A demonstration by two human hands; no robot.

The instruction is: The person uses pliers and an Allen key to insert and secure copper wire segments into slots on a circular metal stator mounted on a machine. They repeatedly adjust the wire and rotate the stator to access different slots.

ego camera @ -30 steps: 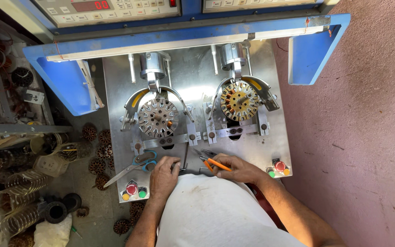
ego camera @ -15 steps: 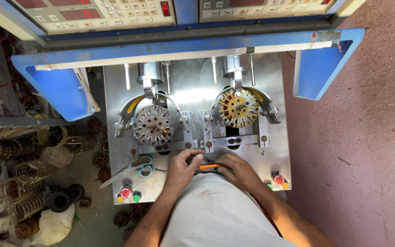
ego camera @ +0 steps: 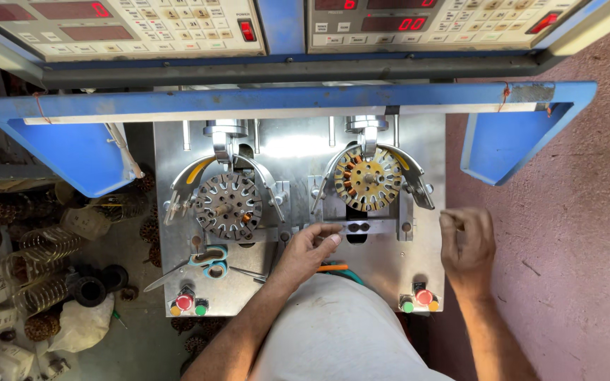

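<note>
A steel work plate (ego camera: pixel 284 152) fills the middle of the view, fixed below a blue frame bar (ego camera: pixel 284 99) with two blue side panels and, above that, two grey control panels with red displays. To the right of the plate lies bare pinkish floor (ego camera: pixel 566 268), the widest open room here; to the left the floor is crowded with wire springs (ego camera: pixel 37 271), dark wound parts and pale bags.

On the plate sit two round slotted stator cores, each facing up toward the camera with its axis standing out of the plate. The left stator (ego camera: pixel 229 204) is bare grey metal; the right stator (ego camera: pixel 368 179) is yellowish with copper windings in some slots. Curved metal guides flank each one.

The left hand (ego camera: pixel 308 248) lies on the plate between the two stations, fingers held loosely together and reaching toward a small grey bracket (ego camera: pixel 359 227) just under the right stator; its fingertips are at the bracket's left end, and I cannot tell whether they touch it. An orange-handled tool (ego camera: pixel 332 268) lies just below this hand, its long axis running left to right.

The right hand (ego camera: pixel 467 243) is at the plate's right edge, fingers curled inward and holding nothing visible.

Blue-handled scissors (ego camera: pixel 202 262) lie at lower left, blades pointing left. Red, green and yellow push buttons (ego camera: pixel 186 305) sit at both lower corners
</note>
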